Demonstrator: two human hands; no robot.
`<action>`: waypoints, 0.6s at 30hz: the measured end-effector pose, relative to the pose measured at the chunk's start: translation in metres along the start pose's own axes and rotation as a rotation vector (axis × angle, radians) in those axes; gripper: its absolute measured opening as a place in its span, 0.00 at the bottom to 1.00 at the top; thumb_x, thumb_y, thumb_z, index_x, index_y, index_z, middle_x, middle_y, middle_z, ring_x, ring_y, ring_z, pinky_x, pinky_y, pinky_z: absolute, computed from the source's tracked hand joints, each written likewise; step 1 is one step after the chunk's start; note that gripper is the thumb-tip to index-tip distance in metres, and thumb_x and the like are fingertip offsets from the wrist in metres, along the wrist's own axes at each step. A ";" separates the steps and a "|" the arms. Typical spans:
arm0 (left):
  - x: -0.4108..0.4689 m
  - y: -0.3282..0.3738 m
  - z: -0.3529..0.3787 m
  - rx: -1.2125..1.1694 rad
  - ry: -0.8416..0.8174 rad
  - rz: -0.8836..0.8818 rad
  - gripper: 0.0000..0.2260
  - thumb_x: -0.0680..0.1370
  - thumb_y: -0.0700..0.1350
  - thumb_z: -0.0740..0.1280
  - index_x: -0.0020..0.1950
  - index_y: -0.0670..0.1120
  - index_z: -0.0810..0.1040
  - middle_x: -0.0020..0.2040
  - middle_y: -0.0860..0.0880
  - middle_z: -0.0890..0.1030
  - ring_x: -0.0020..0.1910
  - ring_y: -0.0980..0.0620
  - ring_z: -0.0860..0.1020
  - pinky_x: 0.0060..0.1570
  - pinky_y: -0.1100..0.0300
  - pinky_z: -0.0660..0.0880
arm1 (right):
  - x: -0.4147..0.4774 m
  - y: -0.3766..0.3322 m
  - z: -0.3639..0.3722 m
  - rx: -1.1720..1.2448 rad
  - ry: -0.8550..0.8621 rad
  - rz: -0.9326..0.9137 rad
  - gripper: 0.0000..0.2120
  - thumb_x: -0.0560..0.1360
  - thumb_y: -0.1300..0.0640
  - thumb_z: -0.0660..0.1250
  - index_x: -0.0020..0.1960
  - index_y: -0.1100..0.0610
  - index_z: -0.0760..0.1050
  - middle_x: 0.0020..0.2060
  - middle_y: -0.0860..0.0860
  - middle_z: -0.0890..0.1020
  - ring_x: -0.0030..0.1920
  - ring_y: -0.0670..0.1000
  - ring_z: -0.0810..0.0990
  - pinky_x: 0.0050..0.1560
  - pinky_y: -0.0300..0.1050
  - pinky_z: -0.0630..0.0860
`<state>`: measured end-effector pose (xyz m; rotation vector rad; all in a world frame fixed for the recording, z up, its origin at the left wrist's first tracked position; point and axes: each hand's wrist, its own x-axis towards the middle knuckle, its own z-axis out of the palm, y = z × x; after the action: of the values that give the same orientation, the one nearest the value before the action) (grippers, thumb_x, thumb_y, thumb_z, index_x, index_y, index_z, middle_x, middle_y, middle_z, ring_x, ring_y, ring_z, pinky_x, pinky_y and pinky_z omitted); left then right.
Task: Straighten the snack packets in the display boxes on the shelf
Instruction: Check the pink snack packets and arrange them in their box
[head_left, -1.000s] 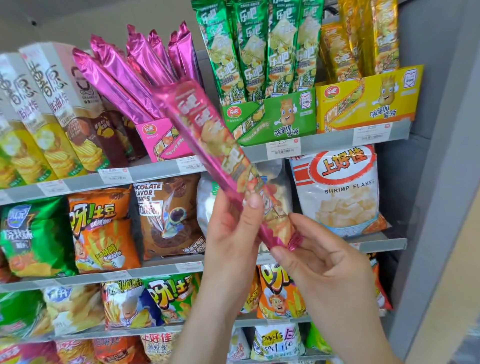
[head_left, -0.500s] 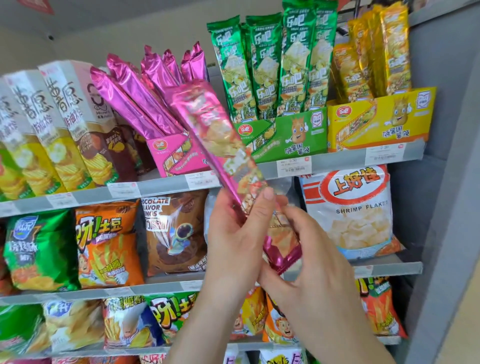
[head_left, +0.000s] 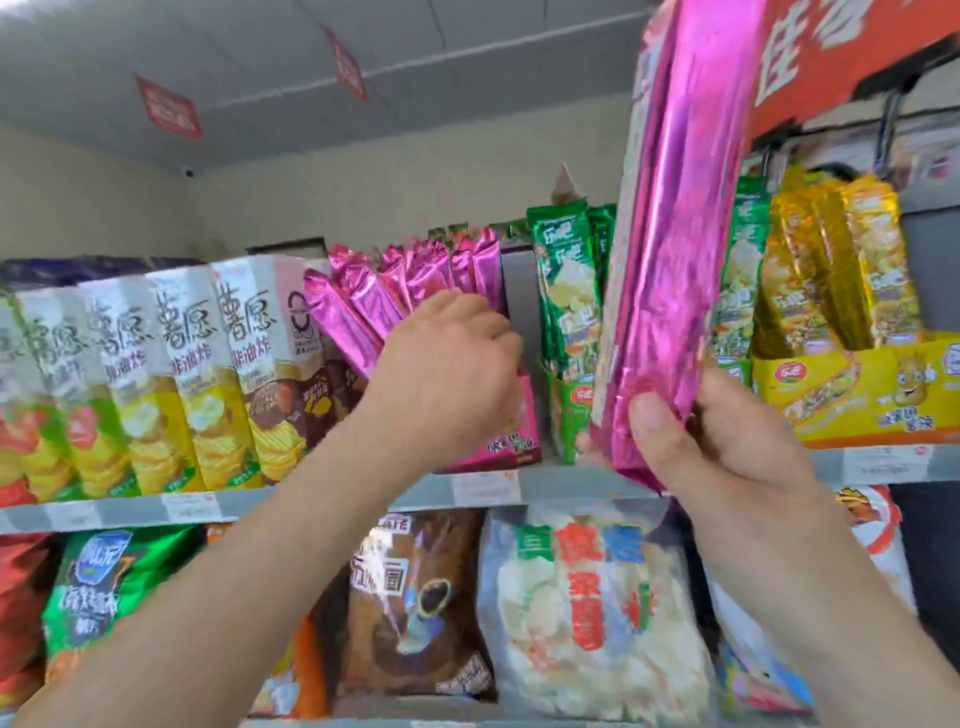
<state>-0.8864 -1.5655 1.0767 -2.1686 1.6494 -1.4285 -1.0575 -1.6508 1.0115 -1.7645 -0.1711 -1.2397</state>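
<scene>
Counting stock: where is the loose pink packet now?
Head view, right of centre: the pink packet stands upright in the right hand, before the green packets.

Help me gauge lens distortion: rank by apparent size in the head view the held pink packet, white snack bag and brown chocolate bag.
1. held pink packet, though nearness to the camera inflates it
2. white snack bag
3. brown chocolate bag
</scene>
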 end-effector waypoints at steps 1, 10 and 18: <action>0.007 -0.004 0.003 0.122 -0.119 0.076 0.16 0.78 0.50 0.54 0.53 0.49 0.80 0.52 0.50 0.82 0.57 0.46 0.76 0.71 0.48 0.59 | 0.012 -0.002 0.003 0.020 0.008 -0.032 0.07 0.75 0.47 0.63 0.50 0.41 0.78 0.40 0.43 0.83 0.40 0.39 0.79 0.41 0.29 0.74; 0.010 -0.032 0.018 0.129 -0.255 0.276 0.17 0.79 0.60 0.52 0.45 0.51 0.75 0.35 0.52 0.75 0.48 0.45 0.78 0.69 0.41 0.59 | 0.097 0.004 0.062 -0.209 0.167 -0.049 0.06 0.78 0.57 0.65 0.53 0.51 0.72 0.46 0.47 0.81 0.48 0.48 0.80 0.53 0.49 0.75; -0.014 -0.050 0.026 0.061 -0.161 0.315 0.21 0.79 0.61 0.54 0.49 0.50 0.82 0.44 0.49 0.84 0.52 0.45 0.79 0.73 0.36 0.51 | 0.105 0.049 0.088 -0.510 0.145 0.093 0.15 0.78 0.59 0.66 0.62 0.61 0.68 0.51 0.52 0.79 0.52 0.54 0.76 0.40 0.38 0.61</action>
<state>-0.8321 -1.5454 1.0807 -1.8344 1.7649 -1.1695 -0.9204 -1.6508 1.0610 -2.0693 0.3364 -1.4207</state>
